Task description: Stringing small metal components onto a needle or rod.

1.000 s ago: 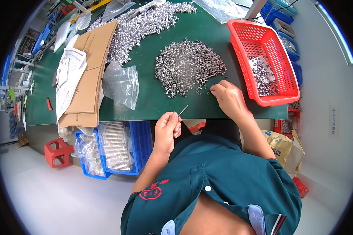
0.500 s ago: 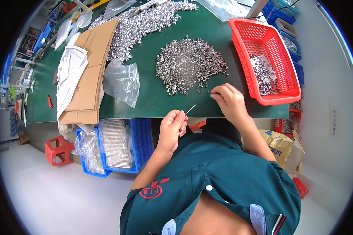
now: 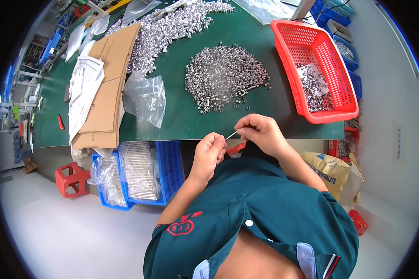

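Two hands are held together at the near edge of the green bench [image 3: 265, 51]. The left hand [image 3: 208, 153] is raised with the wrist bent upward, and its fingers [image 3: 215, 142] are curled in and pressed together on the lower end of a thin metal pin [image 3: 231, 135]. The right hand [image 3: 260, 134] is turned palm-down, and its fingers [image 3: 244, 126] are pinched at the upper end of the same pin; whether a small part is held between them cannot be told. The pin is carried tilted, bridging the gap between the two sets of fingers, just above the bench edge.

Both forearms are brought in from the lower edge, with the left forearm angled upward from the teal shirt [image 3: 265, 209] and the right forearm bent in from the right.

Just beyond the fingers, a heap of small silver metal parts [image 3: 226, 76] is spread on the bench. To the right of the right fingers, a red plastic basket [image 3: 333, 60] holding more silver parts is set on the bench. To the left of the left fingers, a clear plastic bag [image 3: 146, 97] and flattened cardboard [image 3: 109, 88] are laid. Below the left fingers, under the bench, a blue crate [image 3: 170, 169] is placed.
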`<state>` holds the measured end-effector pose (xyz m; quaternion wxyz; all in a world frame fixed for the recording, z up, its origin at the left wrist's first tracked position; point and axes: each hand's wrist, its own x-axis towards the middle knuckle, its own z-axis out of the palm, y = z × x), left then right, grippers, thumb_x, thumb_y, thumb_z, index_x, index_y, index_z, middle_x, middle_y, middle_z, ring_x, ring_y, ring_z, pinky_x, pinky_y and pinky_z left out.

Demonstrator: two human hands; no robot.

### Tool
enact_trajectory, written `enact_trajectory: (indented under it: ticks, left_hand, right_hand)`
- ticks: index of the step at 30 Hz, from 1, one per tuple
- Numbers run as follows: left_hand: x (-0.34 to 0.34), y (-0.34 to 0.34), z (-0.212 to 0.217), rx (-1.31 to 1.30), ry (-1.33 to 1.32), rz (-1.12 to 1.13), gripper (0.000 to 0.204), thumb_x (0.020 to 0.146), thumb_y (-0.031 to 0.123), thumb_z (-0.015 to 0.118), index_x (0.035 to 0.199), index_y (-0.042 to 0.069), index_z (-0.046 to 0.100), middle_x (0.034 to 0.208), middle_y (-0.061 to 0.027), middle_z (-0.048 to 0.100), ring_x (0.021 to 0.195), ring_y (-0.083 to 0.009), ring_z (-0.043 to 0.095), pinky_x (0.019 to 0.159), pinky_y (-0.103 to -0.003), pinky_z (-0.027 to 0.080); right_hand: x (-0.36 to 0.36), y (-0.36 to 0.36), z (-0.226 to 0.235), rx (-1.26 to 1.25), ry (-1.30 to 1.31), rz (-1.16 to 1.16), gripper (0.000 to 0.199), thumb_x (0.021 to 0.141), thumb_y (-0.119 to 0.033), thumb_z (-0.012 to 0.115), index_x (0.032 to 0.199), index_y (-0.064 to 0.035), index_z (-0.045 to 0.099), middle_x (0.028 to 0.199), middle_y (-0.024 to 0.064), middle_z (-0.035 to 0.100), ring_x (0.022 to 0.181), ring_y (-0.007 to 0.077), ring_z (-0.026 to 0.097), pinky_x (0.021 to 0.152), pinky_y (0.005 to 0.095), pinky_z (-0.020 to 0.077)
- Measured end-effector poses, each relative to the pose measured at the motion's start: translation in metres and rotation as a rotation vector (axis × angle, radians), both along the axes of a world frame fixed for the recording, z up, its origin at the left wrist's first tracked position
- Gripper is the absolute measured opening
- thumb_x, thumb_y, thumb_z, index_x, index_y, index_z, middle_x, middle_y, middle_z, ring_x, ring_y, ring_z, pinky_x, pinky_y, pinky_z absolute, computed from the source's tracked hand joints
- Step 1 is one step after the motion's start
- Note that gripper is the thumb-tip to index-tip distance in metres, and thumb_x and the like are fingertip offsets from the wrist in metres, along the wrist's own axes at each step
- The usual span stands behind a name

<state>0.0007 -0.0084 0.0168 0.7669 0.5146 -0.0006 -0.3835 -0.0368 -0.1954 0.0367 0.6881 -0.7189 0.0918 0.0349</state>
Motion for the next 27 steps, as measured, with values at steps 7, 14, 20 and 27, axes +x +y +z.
enact_trajectory:
  ticks: [7, 14, 20, 27]
  left_hand:
    - [-0.003, 0.000, -0.005, 0.103, -0.148, 0.000, 0.022, 0.095, 0.020, 0.051, 0.079, 0.005, 0.050, 0.059, 0.0041, 0.040, 0.051, -0.0033, 0.033, 0.047, -0.020, 0.027]
    - [-0.004, -0.001, -0.002, 0.242, -0.495, 0.035, 0.024, 0.095, 0.020, 0.052, 0.077, 0.005, 0.051, 0.060, 0.0050, 0.041, 0.053, -0.0028, 0.034, 0.047, -0.020, 0.028]
    - [0.007, 0.004, 0.002, -0.091, 0.082, -0.108, 0.025, 0.095, 0.025, 0.051, 0.077, 0.007, 0.048, 0.055, 0.0049, 0.035, 0.046, -0.0043, 0.029, 0.043, -0.020, 0.024]
    - [0.002, -0.001, 0.000, 0.037, -0.264, 0.010, 0.022, 0.095, 0.021, 0.052, 0.078, 0.008, 0.048, 0.063, 0.0066, 0.037, 0.053, -0.0026, 0.029, 0.047, -0.020, 0.024]
  right_hand:
    - [-0.001, 0.001, 0.012, -0.198, -0.060, 0.024, 0.005, 0.081, 0.001, 0.063, 0.085, 0.0016, 0.061, 0.074, 0.0033, 0.060, 0.067, 0.0079, 0.057, 0.061, 0.0239, 0.0483]
    - [-0.003, 0.003, 0.017, -0.254, -0.066, 0.013, 0.007, 0.080, 0.001, 0.063, 0.086, 0.0015, 0.059, 0.076, 0.0047, 0.060, 0.068, 0.0099, 0.058, 0.061, 0.0252, 0.0478]
    - [0.001, -0.004, 0.016, -0.434, -0.495, 0.134, 0.009, 0.076, 0.003, 0.062, 0.084, 0.0006, 0.059, 0.080, 0.0088, 0.060, 0.071, 0.0186, 0.060, 0.062, 0.0282, 0.0480]
    - [0.000, 0.003, 0.015, -0.030, 0.019, -0.039, 0.005, 0.083, -0.001, 0.062, 0.087, 0.0021, 0.061, 0.078, 0.0042, 0.061, 0.067, 0.0051, 0.057, 0.062, 0.0219, 0.0491]
